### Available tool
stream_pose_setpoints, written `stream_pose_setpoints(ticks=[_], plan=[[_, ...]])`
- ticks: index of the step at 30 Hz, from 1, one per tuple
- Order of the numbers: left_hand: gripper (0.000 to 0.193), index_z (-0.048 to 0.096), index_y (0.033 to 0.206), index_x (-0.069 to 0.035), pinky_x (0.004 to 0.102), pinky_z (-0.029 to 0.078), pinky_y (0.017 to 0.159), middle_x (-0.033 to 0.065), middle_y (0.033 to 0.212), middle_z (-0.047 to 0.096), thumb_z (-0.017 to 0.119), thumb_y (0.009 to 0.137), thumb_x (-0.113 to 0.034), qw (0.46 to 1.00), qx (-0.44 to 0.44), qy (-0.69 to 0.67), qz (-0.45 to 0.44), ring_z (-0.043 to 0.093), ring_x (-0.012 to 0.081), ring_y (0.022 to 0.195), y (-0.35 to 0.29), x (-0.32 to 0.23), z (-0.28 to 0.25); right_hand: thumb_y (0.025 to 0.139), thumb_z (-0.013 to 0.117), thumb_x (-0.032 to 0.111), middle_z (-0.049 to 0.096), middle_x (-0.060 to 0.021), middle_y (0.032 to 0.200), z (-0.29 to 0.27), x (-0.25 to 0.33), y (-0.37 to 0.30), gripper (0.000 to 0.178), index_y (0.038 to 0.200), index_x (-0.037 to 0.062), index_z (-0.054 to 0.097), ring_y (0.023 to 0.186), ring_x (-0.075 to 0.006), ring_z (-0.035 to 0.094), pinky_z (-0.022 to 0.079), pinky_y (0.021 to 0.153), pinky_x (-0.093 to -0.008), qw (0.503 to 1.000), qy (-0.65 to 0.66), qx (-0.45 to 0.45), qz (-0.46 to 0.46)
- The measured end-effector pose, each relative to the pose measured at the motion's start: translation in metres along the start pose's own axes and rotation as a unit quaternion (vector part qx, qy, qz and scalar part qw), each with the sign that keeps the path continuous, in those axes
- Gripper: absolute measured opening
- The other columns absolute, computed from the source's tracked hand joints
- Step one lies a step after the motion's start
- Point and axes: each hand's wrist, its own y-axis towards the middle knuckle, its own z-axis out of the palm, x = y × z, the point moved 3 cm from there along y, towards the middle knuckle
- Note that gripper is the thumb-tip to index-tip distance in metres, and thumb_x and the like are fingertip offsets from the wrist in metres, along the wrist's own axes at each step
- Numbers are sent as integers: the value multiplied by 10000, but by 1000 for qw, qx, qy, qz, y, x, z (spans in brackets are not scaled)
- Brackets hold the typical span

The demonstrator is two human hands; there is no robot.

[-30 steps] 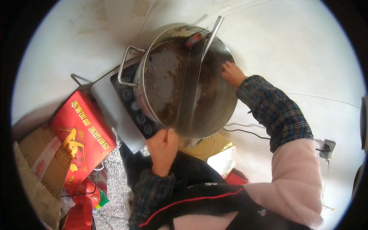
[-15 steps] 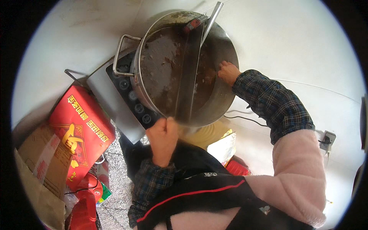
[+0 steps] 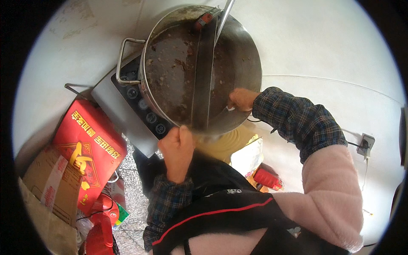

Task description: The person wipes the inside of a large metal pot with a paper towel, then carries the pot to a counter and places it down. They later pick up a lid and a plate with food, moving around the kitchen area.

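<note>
A large round steel pot [image 3: 256, 63] with a metal divider [image 3: 205, 72] down its middle holds dark brown liquid [image 3: 170, 68] with bits floating in it. My left hand [image 3: 176, 148] is closed at the pot's near rim, thumb on top. Inside the right-hand section, my right hand [image 3: 243, 99] is closed against the inner wall, above the liquid. A small white scrap [image 3: 230, 109] shows at its fingertips; its material is unclear. A long metal handle [image 3: 224, 21] leans over the far rim beside the divider. Something red and dark [image 3: 205, 20] sits at the divider's far end.
Under the pot is a cooker with a black button panel [image 3: 142, 104]. To the left stand a red box [image 3: 91, 144] and a brown cardboard box [image 3: 53, 182]. A yellow round item [image 3: 225, 143] and a red packet [image 3: 267, 178] lie below the pot. A wall socket [image 3: 364, 144] is at right.
My right hand has moved nearer and slightly left along the pot's inner wall, and the white scrap now shows. My left hand stays at the near rim. The whole view has shifted slightly.
</note>
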Motion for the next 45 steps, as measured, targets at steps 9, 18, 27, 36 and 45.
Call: stream_pose_setpoints(ticks=[9,18,27,36,45], plan=[[319,588,736,22,215,431,443,54,589,575,507,937,-212,1000,7,1,-25,529,91,471,4,4,0,820,607,75,682,-138,979,-15,69,-27,232,1037,56,684,909,-284,646,508,808,-357,959,264,-59,-82],[343,593,736,16,227,436,448,61,592,588,491,945,-235,999,30,27,-35,544,103,474,5,-3,-4,823,621,65,685,-138,943,-34,54,-44,208,1021,31,680,851,-262,651,515,773,-334,929,361,-82,-28],[361,584,736,13,229,438,435,70,597,594,485,953,-257,998,43,-36,-42,558,109,472,4,0,-4,769,618,31,683,-150,910,-9,70,-42,193,942,46,702,849,-297,658,519,751,-373,966,215,-130,-68],[358,578,743,-4,238,457,436,74,612,603,473,966,-265,998,65,-10,-23,565,115,474,8,12,-7,858,654,115,680,-55,907,-76,107,-57,234,1066,8,663,765,-77,592,492,704,-236,738,622,-256,-46],[344,578,718,12,284,467,482,100,619,611,443,943,-210,988,137,66,8,586,153,514,14,1,-12,873,597,29,628,-121,983,-170,65,97,219,1080,-41,576,866,-219,620,531,756,-327,275,832,-476,78]])
